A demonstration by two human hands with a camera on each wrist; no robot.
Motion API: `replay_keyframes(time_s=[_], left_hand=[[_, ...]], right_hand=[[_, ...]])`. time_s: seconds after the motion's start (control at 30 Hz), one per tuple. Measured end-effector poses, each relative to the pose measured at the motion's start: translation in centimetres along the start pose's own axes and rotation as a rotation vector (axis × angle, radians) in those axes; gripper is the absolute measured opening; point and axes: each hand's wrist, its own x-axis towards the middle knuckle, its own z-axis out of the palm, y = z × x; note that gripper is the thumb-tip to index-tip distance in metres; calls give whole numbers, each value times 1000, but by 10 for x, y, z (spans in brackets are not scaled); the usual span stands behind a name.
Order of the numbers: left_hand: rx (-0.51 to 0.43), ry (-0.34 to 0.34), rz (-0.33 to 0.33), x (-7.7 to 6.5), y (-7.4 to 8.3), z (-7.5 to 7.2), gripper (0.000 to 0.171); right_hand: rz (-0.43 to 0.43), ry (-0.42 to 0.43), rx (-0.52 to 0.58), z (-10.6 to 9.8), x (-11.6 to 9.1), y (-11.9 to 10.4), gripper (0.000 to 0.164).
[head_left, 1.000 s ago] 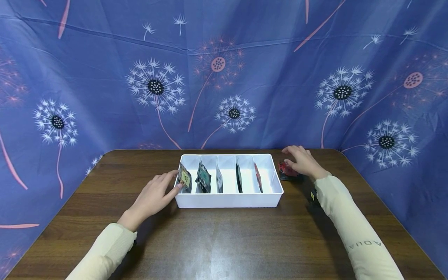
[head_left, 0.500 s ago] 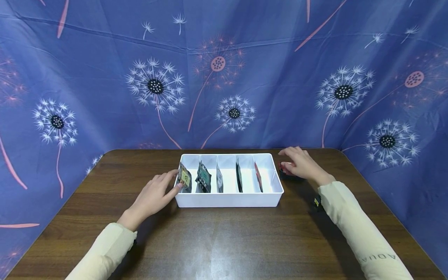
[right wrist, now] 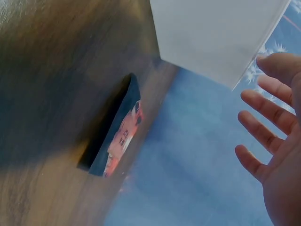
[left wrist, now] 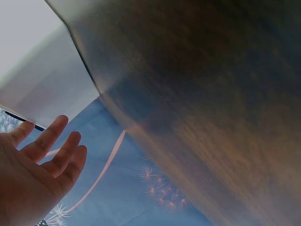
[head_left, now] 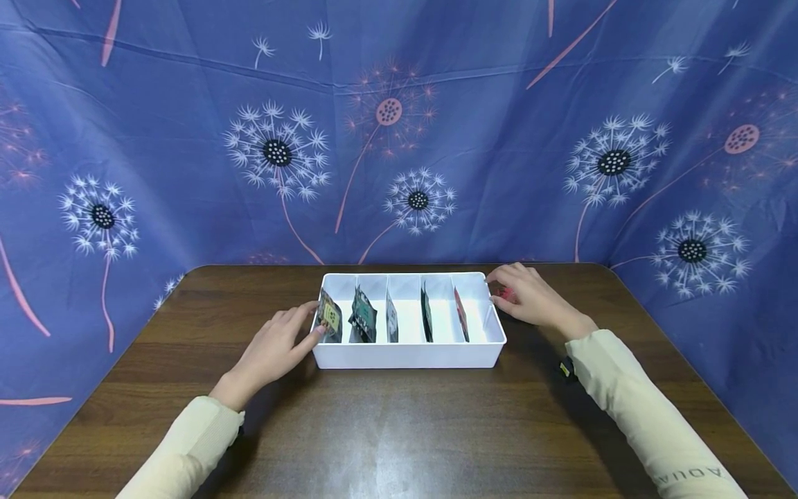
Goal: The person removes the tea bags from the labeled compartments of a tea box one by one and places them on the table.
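A white tray [head_left: 408, 356] split by dividers into several compartments stands near the back of the table. It holds upright sachets: a yellow-labelled one [head_left: 331, 317] at the far left, a dark green one [head_left: 364, 317], a pale one [head_left: 391, 320], another dark green one [head_left: 427, 315] and a red one [head_left: 461, 315]. My left hand [head_left: 272, 355] rests against the tray's left end, fingers loosely extended. At the right end my right hand [head_left: 532, 296] touches the rim with its fingertips, fingers spread. Below that hand a red and black packet [right wrist: 124, 132] lies on the table, mostly hidden in the head view.
The brown wooden table [head_left: 399, 430] reaches toward me, its back edge against a blue dandelion-patterned cloth [head_left: 486, 138]. Something small and dark with a yellow mark [head_left: 566, 368] shows under the right sleeve [head_left: 642, 409].
My right hand has moved left from above the red packet to the tray's right rim. The packet stays on the table. My left hand has not visibly moved.
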Motion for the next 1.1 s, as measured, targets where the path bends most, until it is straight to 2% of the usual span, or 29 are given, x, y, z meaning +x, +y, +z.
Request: replay_keyframes(time_s=[0.53,0.9,1.1], left_hand=[[3,11,8,0,-2,1,59],[1,11,6,0,-1,1,59],[-5,7,4,0,0,1,59]], right_hand=[[-108,-47,-6,-1,11,-26,32],[-186,-70,-16,3,17,-37,40],[-200,-96,-28,4,18,-40,42]])
